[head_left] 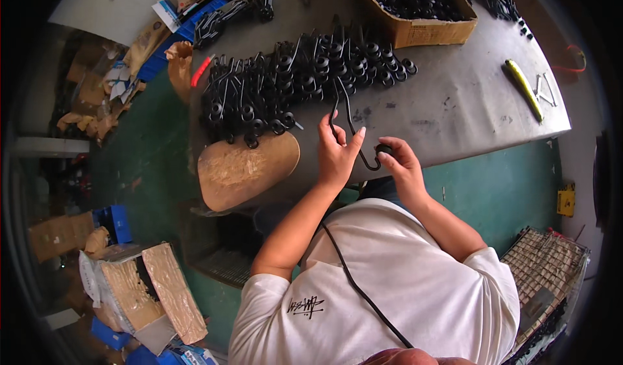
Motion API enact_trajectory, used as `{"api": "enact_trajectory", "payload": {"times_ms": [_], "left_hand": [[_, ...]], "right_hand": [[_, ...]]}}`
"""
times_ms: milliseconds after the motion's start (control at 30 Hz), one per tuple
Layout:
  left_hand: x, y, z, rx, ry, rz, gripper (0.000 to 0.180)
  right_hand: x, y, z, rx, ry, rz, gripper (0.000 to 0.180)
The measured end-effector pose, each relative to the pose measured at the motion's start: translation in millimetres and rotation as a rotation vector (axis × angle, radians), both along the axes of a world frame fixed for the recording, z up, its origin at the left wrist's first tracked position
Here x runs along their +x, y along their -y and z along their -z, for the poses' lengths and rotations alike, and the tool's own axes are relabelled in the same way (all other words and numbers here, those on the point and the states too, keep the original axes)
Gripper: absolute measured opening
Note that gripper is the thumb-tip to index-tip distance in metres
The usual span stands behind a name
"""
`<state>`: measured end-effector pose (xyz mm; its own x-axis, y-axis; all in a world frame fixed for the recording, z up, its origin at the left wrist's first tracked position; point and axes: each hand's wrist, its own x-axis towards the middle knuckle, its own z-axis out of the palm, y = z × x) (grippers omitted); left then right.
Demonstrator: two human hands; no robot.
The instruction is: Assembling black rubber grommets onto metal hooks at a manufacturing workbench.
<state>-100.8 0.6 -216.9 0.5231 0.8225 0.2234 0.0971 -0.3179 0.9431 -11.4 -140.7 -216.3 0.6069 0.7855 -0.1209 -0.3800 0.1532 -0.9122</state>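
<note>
My left hand (335,160) is closed on a bent black metal rod (350,117), a narrow U-shape whose bend points away from me. With the fingers of my right hand (405,173) I pinch a small round black piece (384,150) at the rod's near right end. Whether the piece is fully on the rod I cannot tell. Just beyond my hands lies a wide pile of similar bent rods (305,66), many with round black pieces on their ends. An open cardboard box (431,34) full of small black pieces stands behind it on the grey table (454,99).
A brown worn board (250,167) lies at the table's near left corner, with a red-handled tool (202,71) farther back. A yellow-green tube-like object (523,89) lies at the right. Cardboard boxes (172,293) stand on the left floor, a wire crate (542,277) at the right.
</note>
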Motion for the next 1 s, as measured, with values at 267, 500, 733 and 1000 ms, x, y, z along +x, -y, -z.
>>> {"api": "enact_trajectory", "payload": {"times_ms": [267,500,733,1000], "left_hand": [[-10,-3,1,-0.077,0.13,0.015,0.062],[-14,-2,3,-0.27,0.169,0.06,0.061],[-15,3,2,-0.514,0.249,0.029,0.055],[-21,2,-2,-0.47,0.234,0.049,0.053]], "right_hand": [[-18,-21,-19,-0.087,0.721,0.044,0.03],[-23,-25,-14,-0.092,0.794,0.09,0.029],[-26,-28,-17,-0.104,0.749,0.072,0.031],[-32,-28,-15,-0.024,0.679,0.107,0.034]]}}
